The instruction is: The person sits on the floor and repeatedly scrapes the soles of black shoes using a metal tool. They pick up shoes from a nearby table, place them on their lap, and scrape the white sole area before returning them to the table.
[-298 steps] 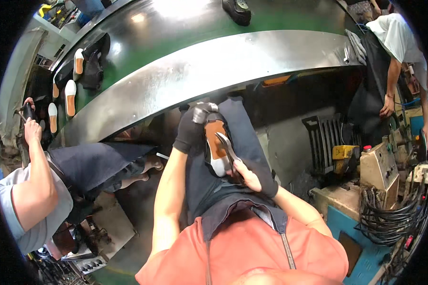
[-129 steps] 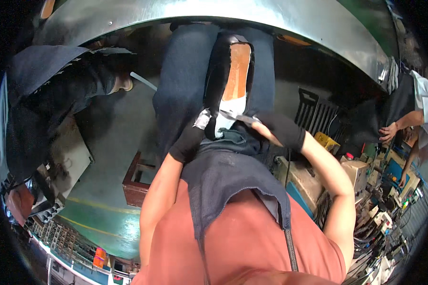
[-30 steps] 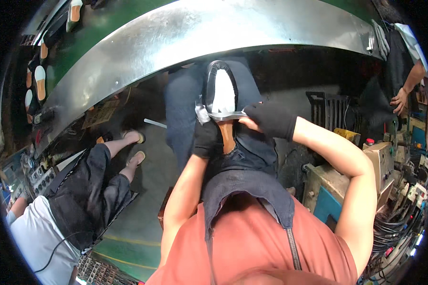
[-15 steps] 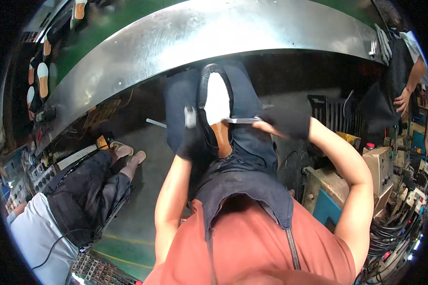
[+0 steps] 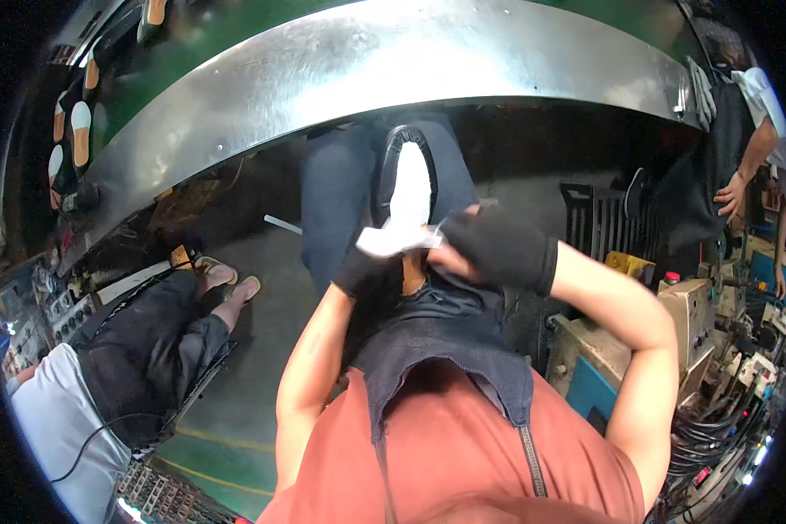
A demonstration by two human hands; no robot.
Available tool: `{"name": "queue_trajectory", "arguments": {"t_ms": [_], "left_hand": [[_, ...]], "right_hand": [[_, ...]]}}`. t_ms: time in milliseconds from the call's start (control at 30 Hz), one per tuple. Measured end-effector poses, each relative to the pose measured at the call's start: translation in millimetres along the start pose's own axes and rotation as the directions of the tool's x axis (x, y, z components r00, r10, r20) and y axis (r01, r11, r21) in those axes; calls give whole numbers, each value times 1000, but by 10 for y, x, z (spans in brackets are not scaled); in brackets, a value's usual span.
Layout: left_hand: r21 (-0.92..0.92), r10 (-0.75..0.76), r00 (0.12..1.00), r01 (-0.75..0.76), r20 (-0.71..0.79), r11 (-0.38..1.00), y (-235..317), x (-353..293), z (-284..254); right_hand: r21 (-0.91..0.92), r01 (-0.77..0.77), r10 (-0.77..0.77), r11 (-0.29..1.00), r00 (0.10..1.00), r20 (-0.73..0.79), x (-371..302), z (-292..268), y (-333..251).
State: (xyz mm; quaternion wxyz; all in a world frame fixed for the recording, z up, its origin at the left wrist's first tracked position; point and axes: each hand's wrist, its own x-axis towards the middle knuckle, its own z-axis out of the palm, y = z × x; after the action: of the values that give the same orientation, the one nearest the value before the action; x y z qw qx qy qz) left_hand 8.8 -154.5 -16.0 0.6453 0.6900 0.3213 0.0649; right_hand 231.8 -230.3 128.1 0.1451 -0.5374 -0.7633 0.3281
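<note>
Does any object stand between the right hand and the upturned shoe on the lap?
Partly, it seems: a blurred pale shape crosses in front of the shoe, between the left hand and the right hand. What it is, I cannot tell. Nothing else visible blocks the way.

The left hand (image 5: pixel 362 267) and right hand (image 5: pixel 496 251) flank the near half of the shoe (image 5: pixel 412 182), blocking side access there; its far half is open from above. The desk (image 5: pixel 323 83) bars the way beyond. A machine (image 5: pixel 686 313) stands near the right elbow. Floor (image 5: pixel 272 306) lies free between left forearm and co-worker's feet (image 5: pixel 247 289).
</note>
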Motion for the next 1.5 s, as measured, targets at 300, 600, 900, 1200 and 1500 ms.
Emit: {"name": "queue_trajectory", "arguments": {"t_ms": [300,600,900,1200,1500], "left_hand": [[-419,66,981,-139,-182,897,171,65,29],[-634,46,979,-165,-200,755,1606,1855,-802],[96,284,810,-383,514,919,2108,1934,-753],[254,-519,597,472,612,844,59,289,-1084],[192,-547,730,517,411,834,187,155,-1024]], "right_hand": [[900,-435,806,-4,532,261,-769,1261,246],[904,-426,901,-17,386,198,-588,1900,406],[948,-305,886,-89,412,215,-167,1673,1082],[928,-368,806,-53,533,258,-51,1380,1075],[913,-398,797,-85,523,303,-80,1633,1166]]}}
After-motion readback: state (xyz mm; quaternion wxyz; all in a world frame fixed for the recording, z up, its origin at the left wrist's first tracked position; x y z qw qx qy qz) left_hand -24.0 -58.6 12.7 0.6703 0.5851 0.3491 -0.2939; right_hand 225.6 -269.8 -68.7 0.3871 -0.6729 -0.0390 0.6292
